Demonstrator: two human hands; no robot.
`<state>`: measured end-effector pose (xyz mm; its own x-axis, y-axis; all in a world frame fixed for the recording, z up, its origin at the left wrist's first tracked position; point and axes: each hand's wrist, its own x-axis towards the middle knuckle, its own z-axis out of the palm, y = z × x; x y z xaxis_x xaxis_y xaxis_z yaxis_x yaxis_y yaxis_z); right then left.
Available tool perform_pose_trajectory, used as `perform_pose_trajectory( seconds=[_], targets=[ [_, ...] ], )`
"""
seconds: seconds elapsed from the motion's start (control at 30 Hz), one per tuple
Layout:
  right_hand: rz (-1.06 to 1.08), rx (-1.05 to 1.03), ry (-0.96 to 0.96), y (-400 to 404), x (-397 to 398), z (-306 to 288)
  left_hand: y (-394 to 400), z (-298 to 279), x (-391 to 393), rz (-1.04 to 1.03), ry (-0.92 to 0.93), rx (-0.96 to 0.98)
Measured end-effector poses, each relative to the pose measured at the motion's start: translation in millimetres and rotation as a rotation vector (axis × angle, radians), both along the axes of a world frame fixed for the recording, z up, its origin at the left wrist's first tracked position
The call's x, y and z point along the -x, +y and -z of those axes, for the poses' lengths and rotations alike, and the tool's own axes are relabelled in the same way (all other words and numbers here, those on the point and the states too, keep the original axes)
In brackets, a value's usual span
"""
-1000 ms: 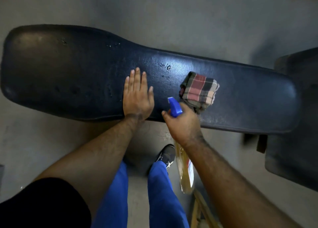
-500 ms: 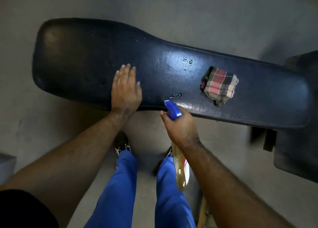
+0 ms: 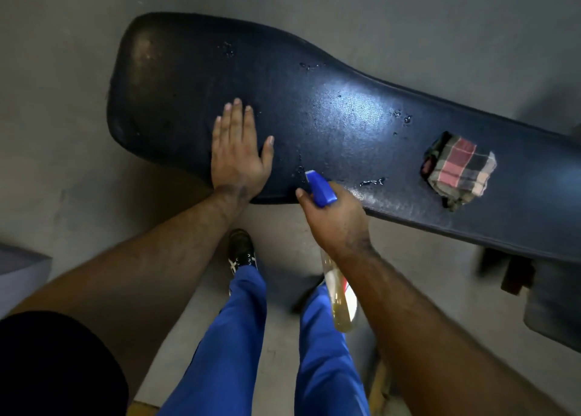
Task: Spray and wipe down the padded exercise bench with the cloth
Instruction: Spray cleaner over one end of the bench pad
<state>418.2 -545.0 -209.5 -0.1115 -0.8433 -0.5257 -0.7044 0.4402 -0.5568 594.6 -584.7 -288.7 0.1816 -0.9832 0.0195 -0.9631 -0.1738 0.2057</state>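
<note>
A long dark padded bench (image 3: 330,110) runs from upper left to the right edge, with wet droplets on its surface. My left hand (image 3: 237,154) lies flat on its near edge, fingers straight. My right hand (image 3: 333,217) grips a spray bottle (image 3: 341,299) with a blue nozzle (image 3: 320,187) aimed at the pad; amber liquid shows in the bottle below my wrist. A folded plaid cloth (image 3: 459,169) rests on the bench to the right, apart from both hands.
Grey concrete floor (image 3: 63,101) surrounds the bench. My blue trouser legs (image 3: 232,337) and a dark shoe (image 3: 240,252) stand below the bench edge. A grey block (image 3: 19,268) sits at the left edge, and a dark piece of equipment (image 3: 553,308) at the lower right.
The view has shifted left along the bench, so the cloth now lies farther right. My left hand slid left along the pad. More droplets show near the nozzle.
</note>
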Motion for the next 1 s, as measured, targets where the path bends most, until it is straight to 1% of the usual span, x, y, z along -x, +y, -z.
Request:
perform_pose_trajectory(
  seconds=[0.1,0.17,0.23,0.4,0.53,0.63,0.73,0.8,0.9,1.0],
  targets=[
    [0.021,0.03,-0.041,-21.2,-8.0,-9.6,-8.8,-6.3,-20.5,0.001,0.031,0.007],
    [0.023,0.05,-0.046,-39.8,-19.0,-16.0,-19.0,-5.7,-49.1,-0.095,0.019,0.038],
    [0.025,0.045,-0.055,-57.2,-31.9,-20.1,-25.4,-2.5,-73.5,-0.176,0.0,0.029],
    [0.015,-0.04,0.025,-88.8,-67.0,-20.8,-26.9,7.3,-79.8,-0.179,-0.052,0.017],
    [-0.032,-0.057,0.079,-95.5,-89.1,-24.7,-27.9,3.0,-81.5,-0.185,-0.04,0.012],
    [-0.065,-0.057,0.057,-96.9,-101.6,-28.2,-27.9,-1.0,-83.1,-0.177,-0.004,-0.006],
    [-0.117,-0.022,0.015,-97.6,-119.8,-31.2,-25.9,-5.5,-90.6,-0.175,0.13,0.04],
    [-0.177,-0.003,-0.025,-98.3,-135.5,-32.8,-20.5,-9.5,-103.2,-0.215,0.193,0.094],
    [-0.266,-0.001,-0.072,-102.3,-167.6,-34.0,-5.1,-9.1,-136.0,-0.335,0.171,0.092],
    [-0.338,0.004,-0.088,-111.9,-202.2,-32.9,5.1,1.7,-153.4,-0.286,0.14,0.05]
  ],
)
